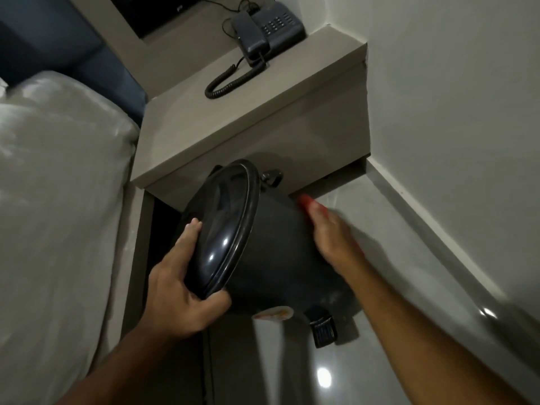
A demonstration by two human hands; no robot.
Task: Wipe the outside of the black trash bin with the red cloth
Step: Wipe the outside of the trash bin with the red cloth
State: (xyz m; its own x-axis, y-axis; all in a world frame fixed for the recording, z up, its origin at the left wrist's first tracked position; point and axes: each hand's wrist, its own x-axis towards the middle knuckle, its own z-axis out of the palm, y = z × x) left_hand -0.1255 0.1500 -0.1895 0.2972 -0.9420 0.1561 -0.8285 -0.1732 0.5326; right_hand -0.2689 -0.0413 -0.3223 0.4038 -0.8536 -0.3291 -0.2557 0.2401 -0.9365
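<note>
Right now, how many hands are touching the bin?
2. The left hand grips the lid rim; the right hand presses the red cloth against the bin side.

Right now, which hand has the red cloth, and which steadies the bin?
The right hand presses the red cloth against the bin's side; the left hand grips the lid rim.

tilted bin on floor before nightstand, phone atop, bed left.
</note>
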